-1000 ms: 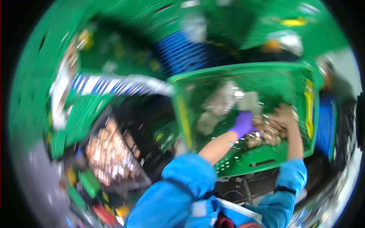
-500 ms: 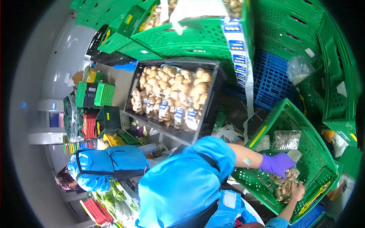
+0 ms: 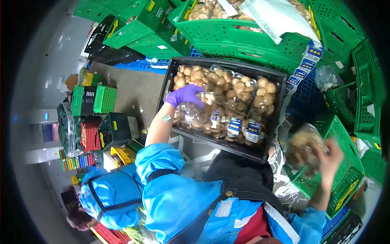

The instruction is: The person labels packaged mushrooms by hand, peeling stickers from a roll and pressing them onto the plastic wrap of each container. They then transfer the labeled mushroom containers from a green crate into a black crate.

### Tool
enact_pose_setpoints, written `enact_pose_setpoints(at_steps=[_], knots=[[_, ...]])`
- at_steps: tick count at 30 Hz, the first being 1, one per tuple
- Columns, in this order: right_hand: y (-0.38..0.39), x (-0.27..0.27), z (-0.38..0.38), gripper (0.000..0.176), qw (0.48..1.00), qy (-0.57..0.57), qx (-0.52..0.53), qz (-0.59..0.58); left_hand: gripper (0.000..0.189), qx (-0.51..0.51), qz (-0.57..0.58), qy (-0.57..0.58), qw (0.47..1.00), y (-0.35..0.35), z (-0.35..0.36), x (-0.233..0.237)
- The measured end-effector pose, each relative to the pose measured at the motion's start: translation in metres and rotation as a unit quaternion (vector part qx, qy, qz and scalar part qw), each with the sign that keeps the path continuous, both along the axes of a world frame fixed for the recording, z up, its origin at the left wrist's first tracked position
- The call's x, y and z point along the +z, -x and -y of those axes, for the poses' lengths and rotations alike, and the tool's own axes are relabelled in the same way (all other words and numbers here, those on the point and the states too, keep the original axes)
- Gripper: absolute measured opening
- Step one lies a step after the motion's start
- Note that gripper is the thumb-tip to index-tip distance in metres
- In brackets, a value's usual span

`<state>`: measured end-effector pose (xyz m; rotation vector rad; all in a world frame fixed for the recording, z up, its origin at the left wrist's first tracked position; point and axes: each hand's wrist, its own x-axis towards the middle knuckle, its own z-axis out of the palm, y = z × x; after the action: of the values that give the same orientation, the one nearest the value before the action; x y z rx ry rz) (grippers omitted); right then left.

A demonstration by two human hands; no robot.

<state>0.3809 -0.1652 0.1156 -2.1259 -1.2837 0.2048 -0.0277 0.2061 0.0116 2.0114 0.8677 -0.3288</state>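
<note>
My left hand [image 3: 185, 96], in a purple glove, grips a clear-wrapped pack of mushrooms [image 3: 194, 115] at the left part of a black crate [image 3: 219, 145]. More wrapped mushroom packs [image 3: 266, 96] fill that crate, some with blue-and-white labels [image 3: 252, 131]. On the right, my bare right hand [image 3: 330, 159] holds another mushroom pack [image 3: 304, 148], blurred by motion, over the near side of a green crate [image 3: 345, 152].
Green crates [image 3: 243, 40] with mushrooms and a white sheet [image 3: 280, 18] stand behind, with a label strip [image 3: 300, 73] hanging down. A person in blue [image 3: 113, 199] is at lower left. Stacked green crates [image 3: 106, 99] stand at left.
My left hand has moved from the green crate to the black crate, now on a pack there. My right hand has lifted a pack from the green crate. The view has shifted.
</note>
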Motion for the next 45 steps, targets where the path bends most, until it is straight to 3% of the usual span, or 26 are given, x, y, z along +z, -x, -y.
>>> enact_pose_setpoints(at_steps=[1,3,5,6,10,13,15,17,19,20,22,23,24,27,29,31,34,36,39,41,43,45], knots=[[0.037,-0.003,-0.042,0.03,0.994,-0.022,0.071,-0.077,0.069,0.009,-0.021,-0.004,1.0,0.023,-0.013,-0.01],[0.113,-0.008,-0.119,0.041,0.977,0.08,0.117,-0.159,0.068,-0.007,-0.008,0.033,0.999,0.056,-0.034,-0.039],[0.173,-0.039,-0.183,0.059,0.959,0.133,0.174,-0.179,0.071,0.018,-0.044,0.105,0.993,0.075,-0.045,-0.061],[0.199,-0.057,-0.206,0.062,0.95,0.165,0.189,-0.184,0.072,-0.024,-0.069,0.033,0.997,0.08,-0.046,-0.065],[0.268,-0.149,-0.266,0.072,0.951,0.188,0.204,-0.137,0.071,-0.104,-0.055,0.052,0.992,0.079,-0.057,-0.082],[0.288,-0.174,-0.276,0.073,0.951,0.234,0.158,-0.123,0.065,-0.139,-0.14,-0.021,0.98,0.066,-0.051,-0.063],[0.292,-0.178,-0.274,0.072,0.963,0.21,0.11,-0.126,0.061,-0.128,-0.014,-0.198,0.972,0.071,-0.044,-0.066],[0.289,-0.168,-0.268,0.068,0.961,0.227,0.106,-0.119,0.066,-0.136,0.025,-0.252,0.958,0.076,-0.023,-0.07],[0.276,-0.171,-0.256,0.062,0.973,0.117,0.103,-0.172,0.075,-0.141,0.093,-0.361,0.917,0.077,0.002,-0.072],[0.265,-0.175,-0.25,0.057,0.963,0.099,0.12,-0.22,0.075,-0.149,0.101,-0.357,0.917,0.072,0.021,-0.069],[0.241,-0.178,-0.239,0.049,0.93,0.063,0.093,-0.35,0.091,-0.036,0.161,-0.248,0.955,0.047,0.064,-0.062],[0.231,-0.181,-0.232,0.046,0.908,0.017,0.061,-0.415,0.091,-0.043,0.165,-0.246,0.954,0.035,0.078,-0.059],[0.22,-0.185,-0.224,0.041,0.832,-0.015,0.016,-0.555,0.096,-0.043,0.113,-0.266,0.956,0.024,0.091,-0.057],[0.206,-0.182,-0.184,0.057,0.953,0.08,0.012,-0.291,0.106,-0.035,0.034,-0.295,0.954,0.004,0.114,-0.066],[0.216,-0.189,-0.155,0.068,0.976,0.043,0.041,-0.207,0.101,-0.008,-0.012,-0.319,0.948,-0.002,0.117,-0.07],[0.221,-0.185,-0.144,0.069,0.971,0.051,0.067,-0.223,0.096,-0.013,-0.008,-0.329,0.944,0.002,0.114,-0.073],[0.244,-0.117,-0.163,0.066,0.991,0.129,0.025,-0.001,0.089,-0.031,0.016,-0.332,0.943,0.008,0.108,-0.082],[0.255,-0.096,-0.189,0.071,0.976,0.215,0.008,0.015,0.089,-0.048,0.036,-0.328,0.943,0.012,0.106,-0.085],[0.283,-0.136,-0.211,0.084,0.956,0.291,0.034,0.025,0.084,-0.059,0.028,-0.334,0.94,0.005,0.103,-0.082],[0.293,-0.154,-0.213,0.09,0.965,0.25,0.077,-0.007,0.076,-0.078,0.038,-0.348,0.933,-0.001,0.1,-0.085],[0.276,-0.115,-0.207,0.09,0.942,0.282,0.134,-0.121,0.069,-0.077,0.026,-0.362,0.929,-0.007,0.101,-0.087],[0.257,-0.142,-0.189,0.086,0.962,0.199,0.161,-0.096,0.07,-0.1,0.082,-0.342,0.931,-0.01,0.104,-0.087]])
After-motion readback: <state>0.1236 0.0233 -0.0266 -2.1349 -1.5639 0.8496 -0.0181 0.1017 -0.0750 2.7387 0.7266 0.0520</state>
